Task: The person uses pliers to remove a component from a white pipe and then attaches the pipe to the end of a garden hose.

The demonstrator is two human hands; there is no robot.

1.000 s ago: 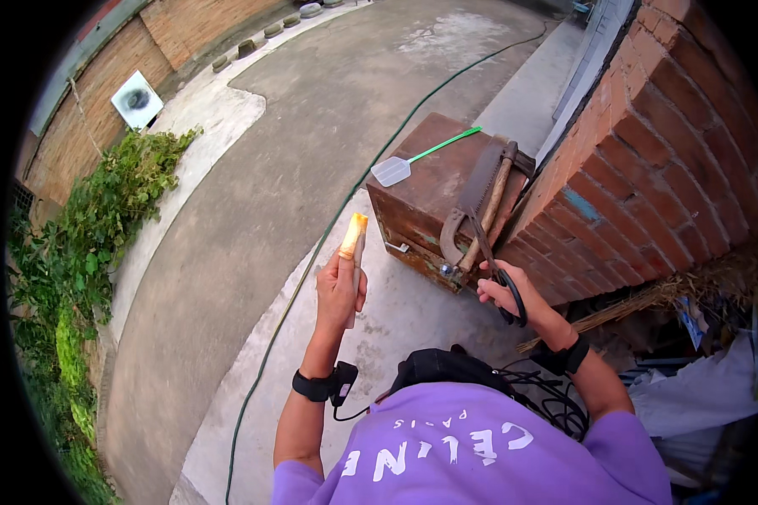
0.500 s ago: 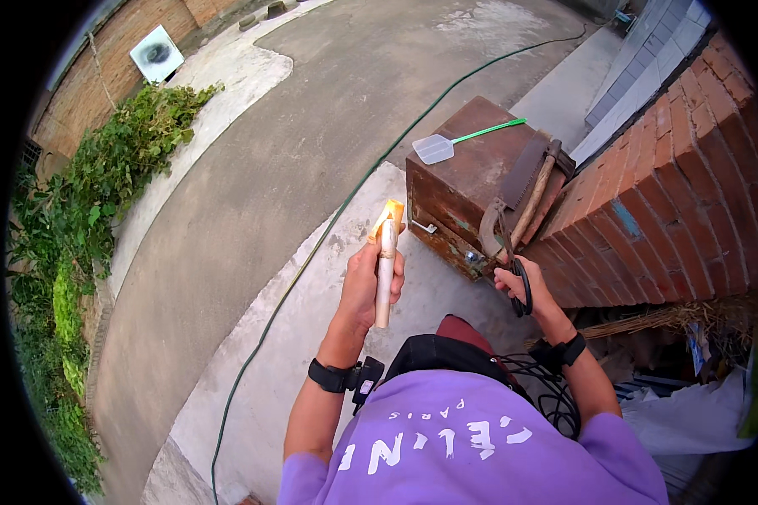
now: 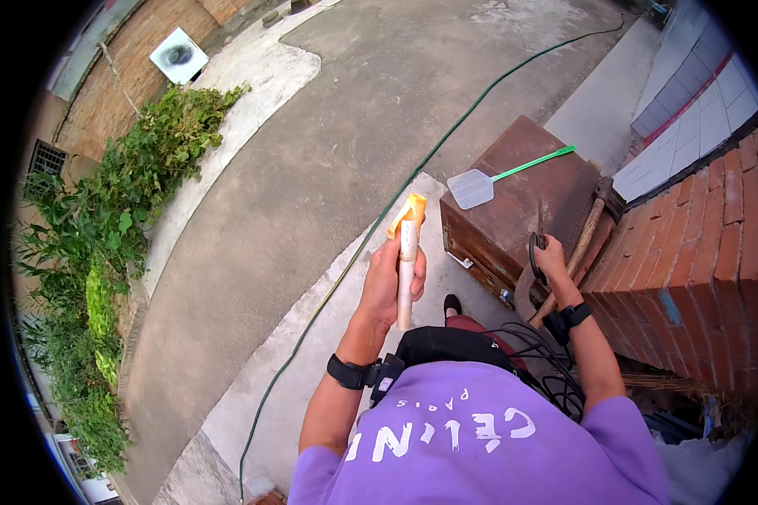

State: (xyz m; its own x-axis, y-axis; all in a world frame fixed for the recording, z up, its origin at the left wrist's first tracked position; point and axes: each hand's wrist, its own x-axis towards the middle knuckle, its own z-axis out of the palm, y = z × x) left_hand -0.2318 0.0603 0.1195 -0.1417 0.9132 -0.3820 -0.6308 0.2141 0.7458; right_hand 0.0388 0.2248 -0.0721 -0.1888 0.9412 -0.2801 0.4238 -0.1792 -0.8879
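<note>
My left hand (image 3: 381, 282) is closed round a white pipe-like tube (image 3: 407, 278), held upright in front of me. An orange-yellow strip of thin material (image 3: 410, 209) sticks up at the tube's top end, beside my fingers. In my right hand (image 3: 554, 259) are black-handled scissors (image 3: 541, 220), blades pointing away from me. They are over the near right part of a rusty brown metal box (image 3: 514, 156). Close to that hand lies a tool with a wooden handle (image 3: 587, 229), next to a saw (image 3: 571, 220) partly hidden by my hand.
A fly swatter (image 3: 472, 188) with a green handle lies on the box. The brick wall (image 3: 691, 261) rises at right. A green hose (image 3: 337, 293) runs across the concrete. Black cables (image 3: 556, 362) hang by my waist. Leafy plants (image 3: 126, 219) grow at left.
My right hand has lifted the scissors forward, from beside the box's near edge to over its top. My left hand keeps its hold on the tube. The whole view has shifted slightly.
</note>
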